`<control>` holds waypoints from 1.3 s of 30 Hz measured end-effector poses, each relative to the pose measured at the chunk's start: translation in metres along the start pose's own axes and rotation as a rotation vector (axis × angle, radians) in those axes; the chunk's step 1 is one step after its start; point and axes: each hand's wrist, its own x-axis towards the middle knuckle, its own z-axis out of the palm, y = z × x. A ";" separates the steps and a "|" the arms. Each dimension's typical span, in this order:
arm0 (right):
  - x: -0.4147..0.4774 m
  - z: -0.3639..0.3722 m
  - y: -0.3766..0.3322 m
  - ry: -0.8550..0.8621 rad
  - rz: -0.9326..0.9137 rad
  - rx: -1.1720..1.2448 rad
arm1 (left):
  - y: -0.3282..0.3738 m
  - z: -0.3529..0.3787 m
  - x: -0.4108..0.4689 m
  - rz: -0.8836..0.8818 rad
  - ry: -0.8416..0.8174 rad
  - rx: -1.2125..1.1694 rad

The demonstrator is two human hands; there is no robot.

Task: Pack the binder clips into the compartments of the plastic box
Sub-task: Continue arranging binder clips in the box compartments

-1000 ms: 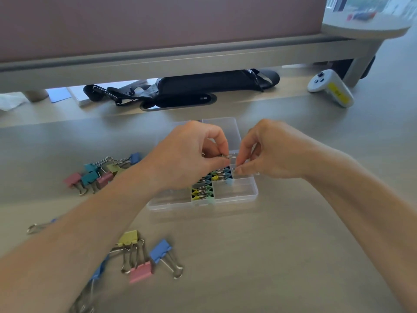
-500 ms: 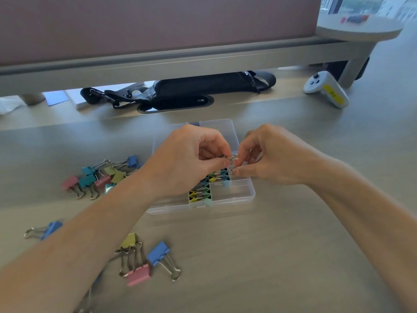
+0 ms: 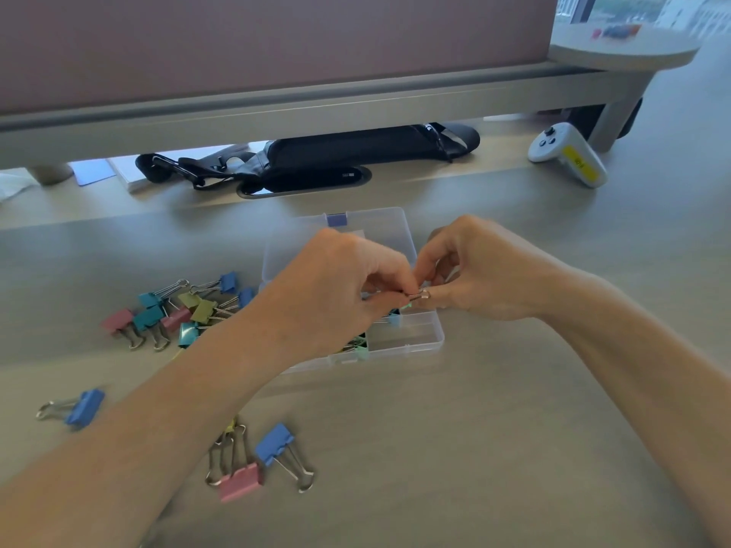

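Observation:
A clear plastic box (image 3: 419,342) with compartments lies open in the middle of the table, its lid (image 3: 375,225) folded back. Small coloured binder clips (image 3: 358,346) fill part of it, mostly hidden under my left hand. My left hand (image 3: 336,294) and my right hand (image 3: 478,270) meet above the box. Both pinch one small binder clip (image 3: 420,295) by its metal wire handles. A pile of loose binder clips (image 3: 178,310) lies left of the box. More clips (image 3: 257,464) lie near the table's front, and a blue clip (image 3: 81,407) lies at far left.
A black strap bag (image 3: 336,156) lies behind the box under a desk divider (image 3: 277,53). A white controller with a yellow label (image 3: 569,158) rests at the back right. Papers (image 3: 118,172) sit at the back left.
Both hands have shifted slightly right and lower in view while still pinching the small clip. The camera has tilted, so the box and loose clips sit lower in the frame.

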 end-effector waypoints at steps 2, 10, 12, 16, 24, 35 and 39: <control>0.000 -0.001 0.002 -0.009 -0.001 0.041 | 0.001 -0.001 0.001 0.052 -0.003 0.059; 0.001 -0.003 0.008 -0.103 0.042 0.128 | 0.002 0.003 0.004 0.143 -0.032 0.245; 0.000 -0.006 0.006 -0.132 0.042 0.141 | 0.004 0.004 0.005 0.131 -0.037 0.282; -0.004 -0.010 0.001 -0.160 0.049 0.200 | 0.010 0.009 0.010 -0.002 -0.012 0.334; -0.002 -0.007 0.000 -0.174 0.056 0.130 | 0.036 0.003 0.035 -0.277 -0.103 0.398; -0.006 -0.006 -0.010 -0.092 0.100 0.152 | 0.072 -0.001 0.042 -0.381 -0.147 0.469; -0.007 -0.003 -0.011 -0.083 0.133 0.182 | 0.069 0.000 0.040 -0.391 -0.113 0.473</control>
